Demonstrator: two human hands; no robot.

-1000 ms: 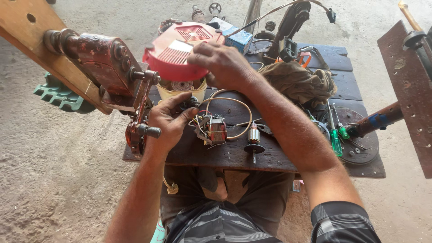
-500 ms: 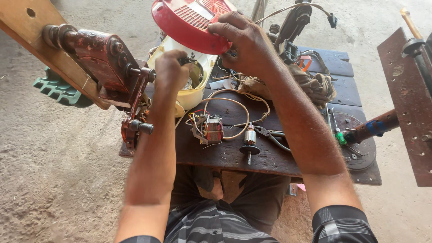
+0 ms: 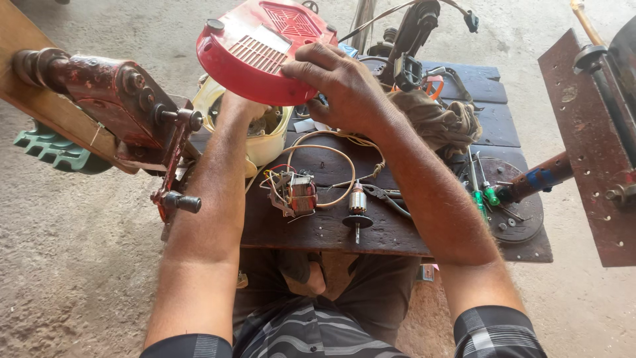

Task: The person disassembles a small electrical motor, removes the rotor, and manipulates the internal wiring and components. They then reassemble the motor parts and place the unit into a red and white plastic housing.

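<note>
left hand [image 3: 242, 106] hidden behind red cover [image 3: 262, 50]

Bare grey concrete floor [image 3: 79, 278], daylight; low dark plank workbench [image 3: 490, 99]; rusty metal plate [image 3: 589, 152] at right.

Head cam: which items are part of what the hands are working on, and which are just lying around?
In hand:
- right hand gripping the red base cover
- left hand, mostly hidden under that cover, at the cream housing

Lying about:
- stator with wires
- armature
- pliers
- green screwdrivers
- rag
- red vise
</note>
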